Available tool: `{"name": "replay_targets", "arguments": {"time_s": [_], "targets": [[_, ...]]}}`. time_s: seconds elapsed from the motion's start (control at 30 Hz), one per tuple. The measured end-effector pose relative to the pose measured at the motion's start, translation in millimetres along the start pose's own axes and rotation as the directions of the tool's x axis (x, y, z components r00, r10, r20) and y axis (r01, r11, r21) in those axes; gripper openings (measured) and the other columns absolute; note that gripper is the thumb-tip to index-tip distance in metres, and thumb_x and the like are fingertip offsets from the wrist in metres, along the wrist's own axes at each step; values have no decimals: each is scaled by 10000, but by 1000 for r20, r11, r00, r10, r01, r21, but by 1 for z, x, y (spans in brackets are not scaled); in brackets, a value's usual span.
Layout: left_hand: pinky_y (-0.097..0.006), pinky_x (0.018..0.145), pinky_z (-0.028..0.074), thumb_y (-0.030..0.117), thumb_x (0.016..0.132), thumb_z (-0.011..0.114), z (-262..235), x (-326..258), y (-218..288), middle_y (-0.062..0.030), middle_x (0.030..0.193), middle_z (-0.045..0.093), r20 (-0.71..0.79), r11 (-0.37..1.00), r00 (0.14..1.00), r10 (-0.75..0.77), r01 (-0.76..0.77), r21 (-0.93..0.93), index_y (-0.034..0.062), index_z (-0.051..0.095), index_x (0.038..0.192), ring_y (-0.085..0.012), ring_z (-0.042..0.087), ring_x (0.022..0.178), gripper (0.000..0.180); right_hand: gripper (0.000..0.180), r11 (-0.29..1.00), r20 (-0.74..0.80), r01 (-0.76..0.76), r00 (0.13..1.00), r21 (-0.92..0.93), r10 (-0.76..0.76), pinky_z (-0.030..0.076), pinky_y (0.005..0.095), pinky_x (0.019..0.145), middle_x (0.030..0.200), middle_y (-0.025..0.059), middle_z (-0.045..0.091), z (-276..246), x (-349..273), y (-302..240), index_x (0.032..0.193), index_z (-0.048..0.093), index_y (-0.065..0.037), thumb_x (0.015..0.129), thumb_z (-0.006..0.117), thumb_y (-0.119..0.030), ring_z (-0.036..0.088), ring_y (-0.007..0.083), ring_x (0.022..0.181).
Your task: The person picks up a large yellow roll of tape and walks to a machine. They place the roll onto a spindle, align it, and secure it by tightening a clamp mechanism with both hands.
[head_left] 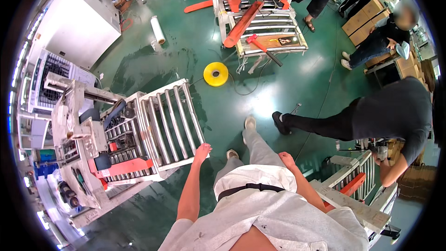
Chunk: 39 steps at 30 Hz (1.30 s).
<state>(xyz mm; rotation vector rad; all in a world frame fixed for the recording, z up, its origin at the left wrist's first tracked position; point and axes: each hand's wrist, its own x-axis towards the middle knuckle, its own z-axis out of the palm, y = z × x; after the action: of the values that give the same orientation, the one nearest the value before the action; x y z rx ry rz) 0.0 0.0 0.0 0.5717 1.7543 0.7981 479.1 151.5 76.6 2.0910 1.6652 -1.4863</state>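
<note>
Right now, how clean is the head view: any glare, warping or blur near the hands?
Head view: strong fisheye bending, black corners; the roller conveyor rails curve. Overhead lights throw patchy glare on the glossy green floor. The left hand at the conveyor's corner and the right hand look sharp; the seated person's face at upper right is blurred.

brown cardboard boxes stacked at upper right; more brown cartons at the right edge.
</note>
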Motion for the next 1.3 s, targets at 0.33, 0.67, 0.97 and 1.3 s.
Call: {"name": "replay_targets", "arguments": {"time_s": [0.33,0.67,0.97,1.3], "targets": [[-339,866,505,308,926,549,31,28,41,-144,998,705,21,950,963,-270,263,167,14,656,1099,-228,661,958,357,332,981,140,-125,985,146,105,502,328,862,985,137,718,7,198,-49,1010,716,-49,886,567,-318,666,238,972],[-375,1048,408,486,950,544,24,106,202,-247,1409,501,-31,849,849,-528,528,-6,0,397,1456,-326,521,1277,717,460,779,493,513,814,-361,-307,497,463,917,1122,197,666,39,386,-394,1257,555,-72,827,617,-222,613,388,1070],[-436,1059,395,269,910,586,54,163,239,-142,1407,513,-240,736,723,-648,676,47,74,440,1412,-344,504,1261,557,729,323,599,694,719,-644,-351,420,405,1034,1272,178,564,218,601,-496,1322,448,6,761,772,-330,521,316,1213],[-489,1159,259,312,977,573,24,160,187,-264,1545,239,-104,535,538,-837,761,-367,-25,184,1503,-370,293,1421,736,1176,-171,610,603,666,-779,-430,186,413,1208,1549,198,294,410,795,-405,1536,77,32,744,803,-447,243,319,1463]]}}
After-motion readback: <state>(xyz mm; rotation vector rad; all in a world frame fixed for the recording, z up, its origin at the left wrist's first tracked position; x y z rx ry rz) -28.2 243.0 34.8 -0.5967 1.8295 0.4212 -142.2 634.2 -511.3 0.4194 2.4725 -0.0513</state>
